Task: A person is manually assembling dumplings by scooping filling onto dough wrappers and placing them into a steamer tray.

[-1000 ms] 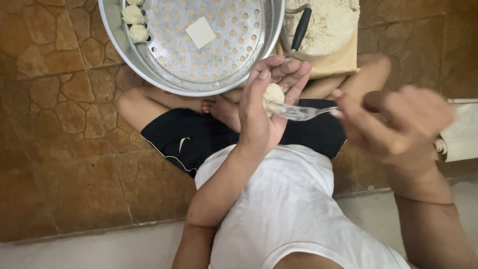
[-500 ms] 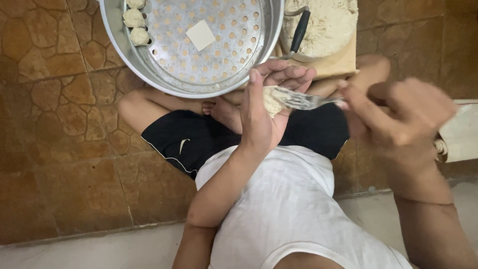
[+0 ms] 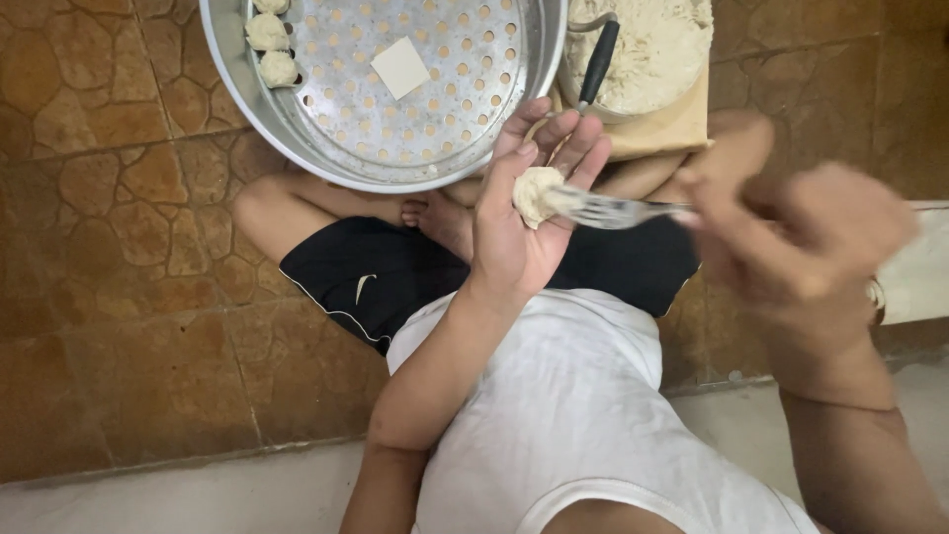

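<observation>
Fork: metal, long axis near level across the view, tines pointing at the dough piece, handle running away from it into the right hand. Tines touch the dough's edge.

Right hand: blurred, fingers closed around the fork handle, well to the side of the dough.

Dough piece: small pale lump lying on the fingers of the left hand, just below the steamer tray. Left hand is palm up, fingers loosely curled and cupping the dough from beneath.

Steamer tray: round, metal, perforated floor; holds three small filled dumplings against its far-left rim and one square white paper near the middle.

Bowl: beside the tray, holds a pale mass of filling with a black-handled utensil standing in it; rests on a tan board.
</observation>
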